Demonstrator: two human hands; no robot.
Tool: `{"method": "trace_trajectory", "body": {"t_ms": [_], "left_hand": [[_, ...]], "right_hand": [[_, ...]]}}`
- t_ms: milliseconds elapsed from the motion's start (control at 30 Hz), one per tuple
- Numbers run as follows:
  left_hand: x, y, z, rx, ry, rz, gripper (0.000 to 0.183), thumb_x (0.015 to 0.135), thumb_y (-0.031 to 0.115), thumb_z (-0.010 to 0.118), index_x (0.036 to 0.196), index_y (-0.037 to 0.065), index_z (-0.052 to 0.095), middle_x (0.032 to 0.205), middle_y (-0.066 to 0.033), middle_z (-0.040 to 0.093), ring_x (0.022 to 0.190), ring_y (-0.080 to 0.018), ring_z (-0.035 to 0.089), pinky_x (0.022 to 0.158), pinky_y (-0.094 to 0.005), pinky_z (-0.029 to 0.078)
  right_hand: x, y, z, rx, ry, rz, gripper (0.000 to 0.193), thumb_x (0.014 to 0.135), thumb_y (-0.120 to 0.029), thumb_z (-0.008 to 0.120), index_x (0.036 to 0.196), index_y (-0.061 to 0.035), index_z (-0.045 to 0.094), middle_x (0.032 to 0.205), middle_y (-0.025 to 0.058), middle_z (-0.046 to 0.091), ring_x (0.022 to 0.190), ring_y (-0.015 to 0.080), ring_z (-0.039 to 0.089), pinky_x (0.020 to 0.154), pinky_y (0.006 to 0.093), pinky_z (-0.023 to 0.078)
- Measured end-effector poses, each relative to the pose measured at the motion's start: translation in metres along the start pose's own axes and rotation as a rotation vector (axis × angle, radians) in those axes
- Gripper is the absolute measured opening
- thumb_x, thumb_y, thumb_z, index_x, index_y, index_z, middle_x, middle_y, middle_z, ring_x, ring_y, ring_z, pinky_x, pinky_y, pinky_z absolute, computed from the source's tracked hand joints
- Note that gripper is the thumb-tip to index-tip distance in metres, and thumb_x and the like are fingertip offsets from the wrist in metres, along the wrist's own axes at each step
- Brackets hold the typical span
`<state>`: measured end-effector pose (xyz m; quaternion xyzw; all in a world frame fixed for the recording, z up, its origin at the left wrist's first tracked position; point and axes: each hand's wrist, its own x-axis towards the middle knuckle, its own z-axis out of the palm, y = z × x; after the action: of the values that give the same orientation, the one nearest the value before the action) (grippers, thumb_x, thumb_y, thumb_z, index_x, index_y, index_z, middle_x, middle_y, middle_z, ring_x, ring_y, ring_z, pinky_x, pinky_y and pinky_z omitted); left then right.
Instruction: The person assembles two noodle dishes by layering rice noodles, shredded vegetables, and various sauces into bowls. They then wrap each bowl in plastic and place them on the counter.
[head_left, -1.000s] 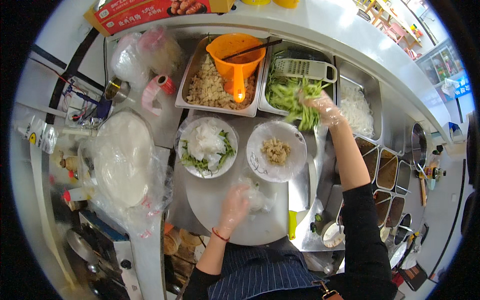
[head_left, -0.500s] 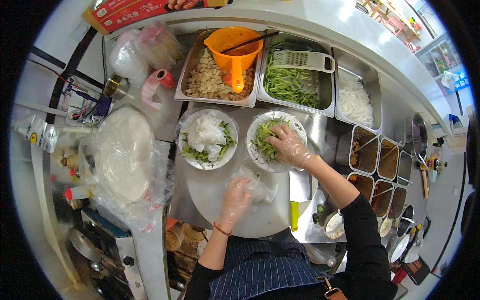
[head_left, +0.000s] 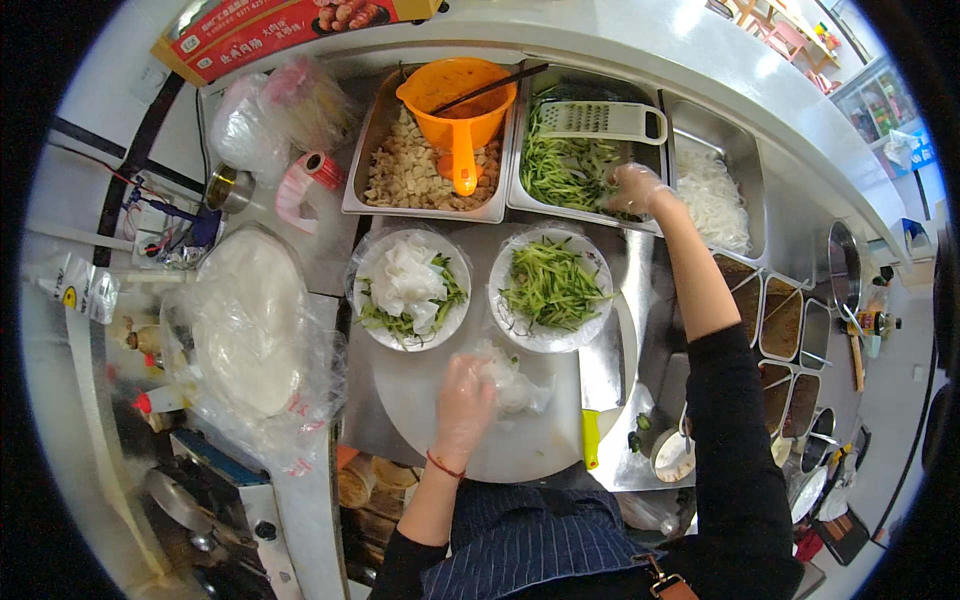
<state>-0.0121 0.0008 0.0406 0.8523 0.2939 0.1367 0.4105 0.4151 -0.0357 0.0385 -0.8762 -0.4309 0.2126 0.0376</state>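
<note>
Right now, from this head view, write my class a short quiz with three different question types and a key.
1. Which of the person's hands is at the tray of green strips?
2. True or false: the orange scoop sits over the diced food.
3. Fill in: the heaped food over the strips on the left plate is ____ in colour.

Key: 1. Right hand. 2. True. 3. White.

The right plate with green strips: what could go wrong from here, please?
Some green strips reach the rim of the right plate, so a few might slip off if more are added or the plate is bumped. The right hand is close to the grater and could knock it. The orange scoop sits over the chopped pieces and might tip if touched.
</note>
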Motion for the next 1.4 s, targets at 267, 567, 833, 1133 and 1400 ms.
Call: {"method": "trace_trajectory", "body": {"t_ms": [267, 567, 833, 1133, 1400], "left_hand": [[0.133, 0.016, 0.043, 0.194, 0.119, 0.43, 0.035, 0.08, -0.002, 0.051, 0.114, -0.002, 0.059, 0.114, -0.0196, 0.06, 0.107, -0.0366, 0.056, 0.095, -0.0438, 0.045], [0.122, -0.013, 0.06, 0.019, -0.087, 0.198, 0.041, 0.076, -0.006, 0.048, 0.115, 0.001, 0.06, 0.11, -0.0229, 0.062, 0.105, -0.0415, 0.057, 0.092, -0.0448, 0.046], [0.089, -0.01, 0.034, 0.004, 0.101, 0.163, 0.043, 0.078, -0.002, 0.05, 0.12, 0.0, 0.058, 0.116, -0.0222, 0.061, 0.11, -0.0395, 0.056, 0.097, -0.0435, 0.043], [0.002, -0.045, -0.008, -0.103, 0.164, 0.028, 0.043, 0.076, -0.004, 0.05, 0.117, 0.002, 0.06, 0.112, -0.0174, 0.061, 0.105, -0.0361, 0.057, 0.095, -0.0422, 0.044], [-0.051, -0.104, -0.01, 0.075, 0.166, -0.223, 0.049, 0.075, -0.01, 0.051, 0.122, 0.002, 0.058, 0.116, -0.0188, 0.059, 0.104, -0.0353, 0.058, 0.093, -0.0401, 0.046]], "right_hand": [[0.024, 0.015, 0.038, 0.089, 0.259, -0.017, 0.024, 0.07, -0.012, 0.075, 0.094, -0.0071, 0.072, 0.096, 0.0217, 0.068, 0.089, 0.0354, 0.067, 0.081, 0.0403, 0.054], [-0.099, -0.047, -0.001, 0.847, 0.149, -0.147, 0.02, 0.077, -0.002, 0.072, 0.097, -0.0029, 0.07, 0.092, 0.0088, 0.07, 0.086, 0.0154, 0.066, 0.077, 0.0332, 0.054], [-0.145, -0.061, 0.059, 0.648, 0.251, -0.083, 0.035, 0.076, -0.009, 0.074, 0.11, -0.0037, 0.067, 0.103, 0.0182, 0.067, 0.095, 0.0332, 0.065, 0.083, 0.038, 0.052], [-0.163, -0.072, 0.077, 0.213, 0.307, -0.124, 0.007, 0.08, -0.009, 0.062, 0.085, -0.0043, 0.064, 0.079, 0.0183, 0.062, 0.079, 0.0373, 0.063, 0.07, 0.0423, 0.053], [-0.193, -0.142, 0.105, 0.23, 0.41, -0.46, 0.037, 0.082, -0.01, 0.069, 0.118, -0.0074, 0.06, 0.116, 0.0147, 0.063, 0.11, 0.0321, 0.06, 0.094, 0.0406, 0.05]]}}
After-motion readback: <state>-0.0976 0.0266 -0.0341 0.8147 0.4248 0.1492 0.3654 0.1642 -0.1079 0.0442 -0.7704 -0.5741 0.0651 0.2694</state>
